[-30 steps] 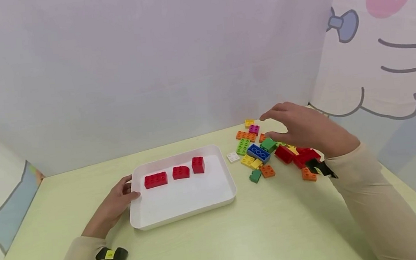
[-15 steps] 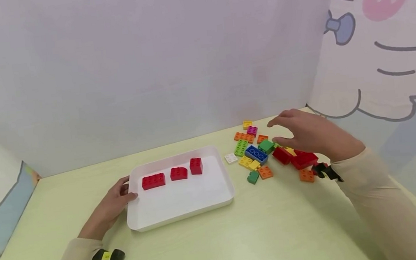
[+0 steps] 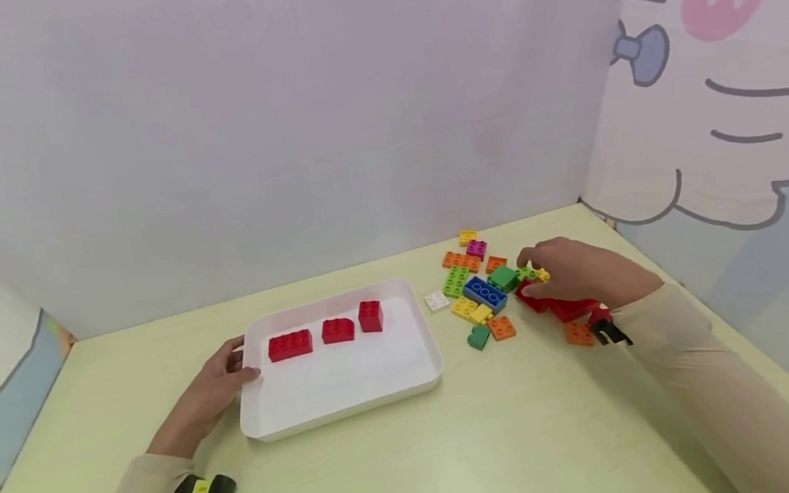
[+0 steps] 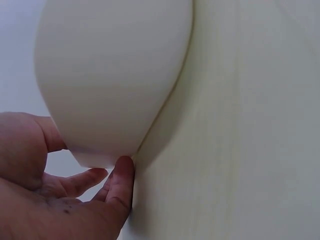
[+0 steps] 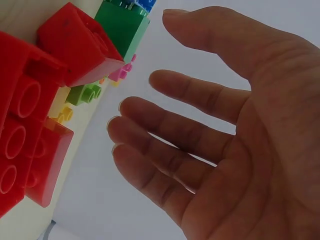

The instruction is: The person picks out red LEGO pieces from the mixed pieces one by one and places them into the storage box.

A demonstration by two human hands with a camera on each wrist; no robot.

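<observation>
My left hand grips the left wall of a white tray, thumb over the rim and fingers outside, as the left wrist view also shows. Three red bricks stand in a row in the tray: a long one, one with a rounded corner and a tall one. Over the pile at the right, my right hand reaches down with fingers spread, partly hiding a red brick. In the right wrist view its palm holds nothing, and the red brick lies apart from the fingertips.
Beside the red bricks lie a green brick, a blue brick, a lime brick and several orange and yellow ones. A white brick is nearest the tray. Behind the table rises a pale wall.
My right hand first drew back slightly to the right, then came down onto the red bricks. The left hand stays on the tray. The view has shifted slightly.
</observation>
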